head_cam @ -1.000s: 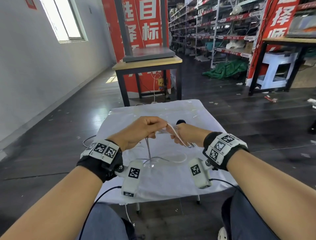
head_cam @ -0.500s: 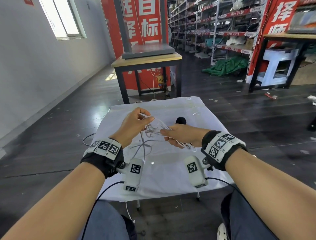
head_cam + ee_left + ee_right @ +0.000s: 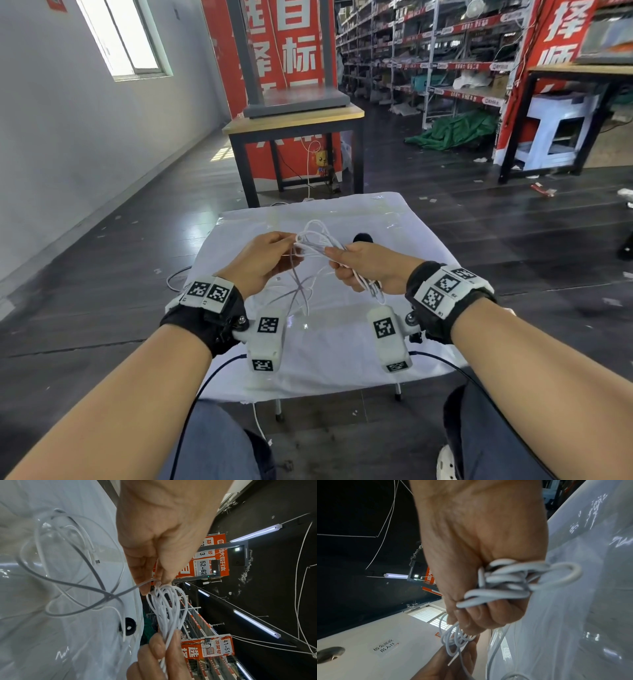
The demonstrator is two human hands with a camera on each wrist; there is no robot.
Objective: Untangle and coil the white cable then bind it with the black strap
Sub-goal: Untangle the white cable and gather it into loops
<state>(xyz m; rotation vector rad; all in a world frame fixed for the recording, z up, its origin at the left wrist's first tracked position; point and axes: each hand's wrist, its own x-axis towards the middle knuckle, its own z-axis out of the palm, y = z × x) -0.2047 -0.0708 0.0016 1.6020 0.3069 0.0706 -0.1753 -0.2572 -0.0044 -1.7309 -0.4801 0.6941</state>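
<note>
**One cable, two hands, one strap**

Left hand (image 3: pixel 265 260) pinching one white cable (image 3: pixel 313 241) at its loops; right hand (image 3: pixel 368 265) gripping the gathered coil above the desk (image 3: pixel 342 342). One black strap (image 3: pixel 363 237) lying behind, untouched.

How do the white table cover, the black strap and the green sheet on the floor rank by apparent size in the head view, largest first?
1. white table cover
2. green sheet
3. black strap

The sheet lies much farther away, so its true size against the cover is unsure. The right hand hides part of the strap.
</note>
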